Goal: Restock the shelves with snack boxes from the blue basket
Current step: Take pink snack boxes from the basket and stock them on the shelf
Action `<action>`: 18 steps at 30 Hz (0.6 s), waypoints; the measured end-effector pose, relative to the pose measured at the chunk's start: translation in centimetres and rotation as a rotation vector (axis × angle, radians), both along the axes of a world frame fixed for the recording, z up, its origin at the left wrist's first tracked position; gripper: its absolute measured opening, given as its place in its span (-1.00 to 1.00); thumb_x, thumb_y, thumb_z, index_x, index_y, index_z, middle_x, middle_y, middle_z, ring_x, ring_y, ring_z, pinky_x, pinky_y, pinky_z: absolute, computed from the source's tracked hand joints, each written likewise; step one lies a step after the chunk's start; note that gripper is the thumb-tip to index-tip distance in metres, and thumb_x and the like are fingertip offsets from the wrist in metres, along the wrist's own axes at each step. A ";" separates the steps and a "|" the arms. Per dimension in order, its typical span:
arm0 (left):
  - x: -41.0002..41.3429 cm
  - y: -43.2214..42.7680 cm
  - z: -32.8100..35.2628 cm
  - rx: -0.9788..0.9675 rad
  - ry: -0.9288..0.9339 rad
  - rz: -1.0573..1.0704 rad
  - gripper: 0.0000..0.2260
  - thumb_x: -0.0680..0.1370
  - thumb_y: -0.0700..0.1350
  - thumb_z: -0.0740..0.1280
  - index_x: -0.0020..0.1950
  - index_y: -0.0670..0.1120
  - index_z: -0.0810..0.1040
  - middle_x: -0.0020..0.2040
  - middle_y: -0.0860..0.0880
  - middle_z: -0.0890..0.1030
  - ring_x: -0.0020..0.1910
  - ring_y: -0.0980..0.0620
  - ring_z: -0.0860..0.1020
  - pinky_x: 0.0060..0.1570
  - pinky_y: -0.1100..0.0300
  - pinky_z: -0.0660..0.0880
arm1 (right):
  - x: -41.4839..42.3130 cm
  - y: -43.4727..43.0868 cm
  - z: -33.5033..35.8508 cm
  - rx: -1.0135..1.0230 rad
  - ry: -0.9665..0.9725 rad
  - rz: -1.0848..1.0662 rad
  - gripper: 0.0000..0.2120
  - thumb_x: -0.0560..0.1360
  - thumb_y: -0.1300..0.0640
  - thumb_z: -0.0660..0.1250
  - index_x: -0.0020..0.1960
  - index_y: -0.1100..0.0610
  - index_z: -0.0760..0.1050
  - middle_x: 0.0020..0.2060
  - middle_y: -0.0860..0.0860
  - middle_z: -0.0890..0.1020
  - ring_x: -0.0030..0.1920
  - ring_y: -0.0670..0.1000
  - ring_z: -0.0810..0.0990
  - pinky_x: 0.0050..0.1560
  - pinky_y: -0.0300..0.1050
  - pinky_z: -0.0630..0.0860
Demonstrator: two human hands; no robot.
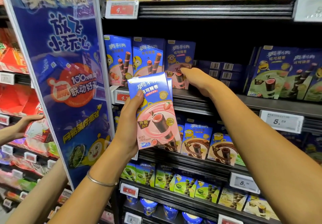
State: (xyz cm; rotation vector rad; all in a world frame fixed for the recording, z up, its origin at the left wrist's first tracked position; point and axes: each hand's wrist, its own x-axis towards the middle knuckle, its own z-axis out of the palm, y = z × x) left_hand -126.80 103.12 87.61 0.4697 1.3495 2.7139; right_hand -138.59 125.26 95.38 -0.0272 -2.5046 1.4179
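- Two pink-and-blue strawberry boxes, one stacked behind the other, are gripped upright in the left hand. The thumb is laid on the front face, so the label is kept facing outward, ready for the row.
- The right hand is stretched to the shelved strawberry box at the end of its row. Its front is touched by the fingertips, but whether it is clutched or only pushed cannot be told.
- That box is probably being squared or slid aside so that room is made in the dark gap beside it.
- Further back in that gap, flat-lying boxes are stacked with barcodes showing, and green-fronted boxes are stood to the right.
- The blue basket is not in view; the task's stock is seen only in the left hand and on the shelf.
- The middle shelf is dark metal with a ridged front rail carrying a red price tag. More rows are racked above and below.
- This bay is divided from the next by a blue promotional panel; there, another person's hand is placed on a red packet.
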 end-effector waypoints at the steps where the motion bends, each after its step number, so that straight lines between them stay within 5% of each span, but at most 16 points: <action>1: 0.0 0.0 0.0 0.002 0.002 -0.005 -0.44 0.53 0.09 0.33 0.42 -0.22 0.51 0.03 -0.15 0.74 -0.13 -0.09 0.73 -0.13 0.05 0.70 | 0.1 0.2 -0.1 -0.022 0.000 0.007 -0.69 0.67 0.00 0.14 0.17 0.12 0.59 0.06 0.00 0.72 0.11 0.00 0.66 0.19 -0.04 0.48; 9: 0.0 -0.2 -0.2 -0.010 0.038 -0.013 -0.62 0.53 0.09 0.32 0.21 -0.13 0.61 -0.02 -0.12 0.76 -0.17 -0.08 0.74 -0.17 0.06 0.69 | 0.5 0.2 0.1 -0.066 -0.021 0.025 -0.72 0.68 0.01 0.17 0.21 0.09 0.59 0.05 -0.04 0.71 0.11 -0.03 0.64 0.10 -0.11 0.45; 12: -0.1 -0.6 -0.5 -0.011 0.040 0.000 -0.67 0.57 0.08 0.31 0.16 -0.12 0.65 -0.02 -0.12 0.76 -0.17 -0.07 0.74 -0.17 0.07 0.70 | 1.4 -0.5 0.3 -0.164 0.126 -0.275 -0.72 0.58 0.06 0.26 0.19 0.21 0.52 0.08 0.10 0.65 0.08 0.10 0.60 -0.07 -0.10 0.42; 15: -0.2 -1.2 -0.9 0.004 0.023 0.018 -0.70 0.62 0.07 0.29 0.11 -0.11 0.69 -0.02 -0.14 0.76 -0.16 -0.09 0.75 -0.17 0.05 0.70 | 3.3 -1.8 0.3 -0.107 0.531 -0.616 -0.71 0.55 0.04 0.30 0.18 0.18 0.43 0.19 0.16 0.52 0.09 0.09 0.51 -0.04 -0.13 0.40; 18: -0.3 -1.8 -1.1 0.013 0.009 0.046 -0.68 0.64 0.07 0.28 0.11 -0.10 0.72 0.01 -0.16 0.76 -0.13 -0.11 0.74 -0.15 0.03 0.69 | 4.2 -3.9 0.9 -0.299 0.537 -0.254 -0.90 0.58 0.10 0.30 0.02 0.12 0.53 0.02 0.09 0.65 -0.03 0.04 0.66 -0.13 -0.19 0.59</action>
